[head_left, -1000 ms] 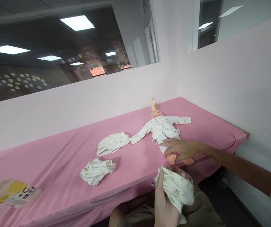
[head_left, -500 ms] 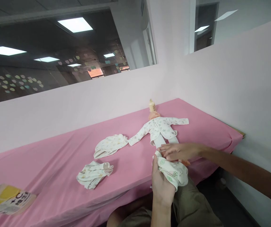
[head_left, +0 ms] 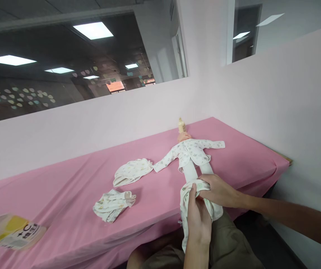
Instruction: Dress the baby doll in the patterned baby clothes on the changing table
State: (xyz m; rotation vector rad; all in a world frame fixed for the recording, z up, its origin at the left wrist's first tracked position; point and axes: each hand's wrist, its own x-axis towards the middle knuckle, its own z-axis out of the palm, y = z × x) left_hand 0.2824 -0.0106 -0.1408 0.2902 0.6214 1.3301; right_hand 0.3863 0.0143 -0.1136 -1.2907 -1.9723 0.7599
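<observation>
Gripping a white printed garment (head_left: 185,205) at the lower center-right of the frame, with the left hand (head_left: 199,220) and right hand (head_left: 222,192) both closed on the bunched cloth. Just above, at center-right, a doll (head_left: 190,172) with pale legs reaching down to the garment, dressed in a printed jacket (head_left: 192,151), sleeves spread. Right behind its head, a small bottle (head_left: 182,127). Left of the doll, near center, a rounded cloth piece (head_left: 133,172), then a crumpled garment (head_left: 112,205) below. At lower left, a container (head_left: 13,231) with a yellow-and-white label. Beneath everything, pink sheeting (head_left: 73,186).
</observation>
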